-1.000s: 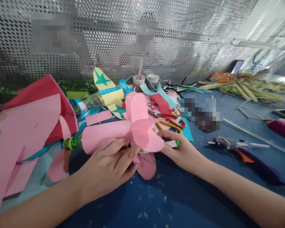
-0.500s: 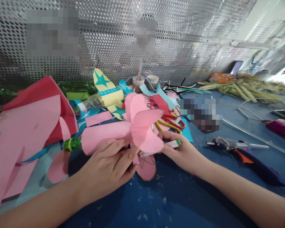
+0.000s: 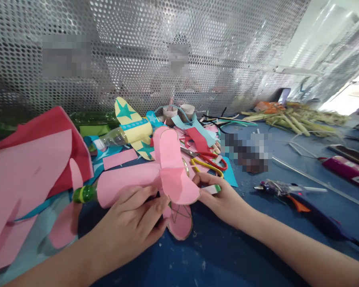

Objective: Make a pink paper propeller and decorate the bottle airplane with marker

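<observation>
A green bottle (image 3: 84, 194) wrapped in pink paper (image 3: 128, 181) lies on its side before me, its neck pointing left. My left hand (image 3: 139, 213) is closed around the paper-covered base. Rounded pink paper pieces stick out there like fins; one fin (image 3: 181, 225) at the bottom carries a drawn star. Between thumb and finger, my right hand (image 3: 219, 197) pinches the edge of a curved pink paper piece (image 3: 179, 185). A white stick with a green end (image 3: 212, 189), perhaps a marker, rests within the same hand. Some left fingertips are hidden behind paper.
Red-and-yellow-handled scissors (image 3: 209, 161) lie among paper scraps behind my hands. A glue gun (image 3: 302, 203) rests at right. A yellow paper-wrapped bottle with star fins (image 3: 136, 131) stands beyond. Pink and red sheets (image 3: 32, 159) cover the left. Perforated silver sheeting (image 3: 137, 52) rises behind.
The upper part of the curved pink paper piece has folded down toward me, uncovering more of the scissors. Both hands keep their hold; the whole view has shifted slightly.
</observation>
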### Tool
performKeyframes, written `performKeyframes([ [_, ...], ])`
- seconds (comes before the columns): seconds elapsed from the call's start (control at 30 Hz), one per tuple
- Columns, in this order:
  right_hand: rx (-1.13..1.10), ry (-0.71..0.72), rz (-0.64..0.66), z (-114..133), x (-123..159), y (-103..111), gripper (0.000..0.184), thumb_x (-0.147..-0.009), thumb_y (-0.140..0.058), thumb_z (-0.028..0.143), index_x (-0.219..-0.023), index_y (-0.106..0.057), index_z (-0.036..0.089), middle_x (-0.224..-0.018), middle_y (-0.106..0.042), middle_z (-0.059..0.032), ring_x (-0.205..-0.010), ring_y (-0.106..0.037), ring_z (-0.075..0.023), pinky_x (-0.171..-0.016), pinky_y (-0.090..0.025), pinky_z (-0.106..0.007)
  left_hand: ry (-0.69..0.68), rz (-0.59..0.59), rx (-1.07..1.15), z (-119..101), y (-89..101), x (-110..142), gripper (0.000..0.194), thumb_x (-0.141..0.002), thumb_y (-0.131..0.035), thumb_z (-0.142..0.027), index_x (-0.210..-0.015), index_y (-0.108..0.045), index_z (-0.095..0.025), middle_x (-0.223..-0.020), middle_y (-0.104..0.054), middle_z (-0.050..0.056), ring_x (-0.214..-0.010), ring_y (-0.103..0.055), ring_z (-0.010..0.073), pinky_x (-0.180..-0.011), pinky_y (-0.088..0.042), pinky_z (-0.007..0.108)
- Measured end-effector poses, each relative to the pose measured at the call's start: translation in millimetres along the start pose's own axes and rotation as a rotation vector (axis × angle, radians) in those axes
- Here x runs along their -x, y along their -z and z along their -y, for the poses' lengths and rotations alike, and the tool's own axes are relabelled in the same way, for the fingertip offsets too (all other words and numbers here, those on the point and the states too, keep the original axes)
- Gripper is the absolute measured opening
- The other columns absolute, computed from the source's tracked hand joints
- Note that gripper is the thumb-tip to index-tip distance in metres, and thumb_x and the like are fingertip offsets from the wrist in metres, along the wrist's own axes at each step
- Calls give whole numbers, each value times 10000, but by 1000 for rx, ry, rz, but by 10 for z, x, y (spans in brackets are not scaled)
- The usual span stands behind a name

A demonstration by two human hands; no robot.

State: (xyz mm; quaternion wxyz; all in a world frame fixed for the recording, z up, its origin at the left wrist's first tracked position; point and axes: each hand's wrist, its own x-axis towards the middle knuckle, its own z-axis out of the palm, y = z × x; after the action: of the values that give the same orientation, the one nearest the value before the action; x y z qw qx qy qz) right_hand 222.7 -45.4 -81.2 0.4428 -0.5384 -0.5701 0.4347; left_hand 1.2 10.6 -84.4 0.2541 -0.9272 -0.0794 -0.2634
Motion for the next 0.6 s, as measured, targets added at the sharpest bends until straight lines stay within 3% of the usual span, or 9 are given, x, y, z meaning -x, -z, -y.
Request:
performKeyframes([
  [0.17, -10, 13, 6, -2, 1, -2, 179, -830, -607, 259, -689, -511, 206, -682, -508, 20, -614, -401, -139, -556, -318, -269, -48, 11, 5, 4, 13, 14, 106, -840, -561, -150, -851, -642, -217, -895, -688, 55, -929, -620, 267, -877, -467, 445],
  [0.43, -11, 8, 16, -2, 10, -3, 163, -820, -615, 264, -695, -527, 207, -684, -519, 16, -608, -408, -139, -548, -319, -266, 4, -9, 23, -7, 11, 12, 145, -860, -521, -128, -865, -656, -183, -830, -686, 68, -940, -604, 313, -799, -483, 454],
  [0.6, -1, 8, 14, -17, 0, -13, 202, -829, -614, 311, -690, -512, 206, -662, -488, 26, -597, -381, -132, -536, -309, -259, 6, -30, 2, -33, -41, 54, 193, -867, -498, -114, -917, -665, -197, -861, -694, 60, -966, -590, 300, -864, -459, 460],
])
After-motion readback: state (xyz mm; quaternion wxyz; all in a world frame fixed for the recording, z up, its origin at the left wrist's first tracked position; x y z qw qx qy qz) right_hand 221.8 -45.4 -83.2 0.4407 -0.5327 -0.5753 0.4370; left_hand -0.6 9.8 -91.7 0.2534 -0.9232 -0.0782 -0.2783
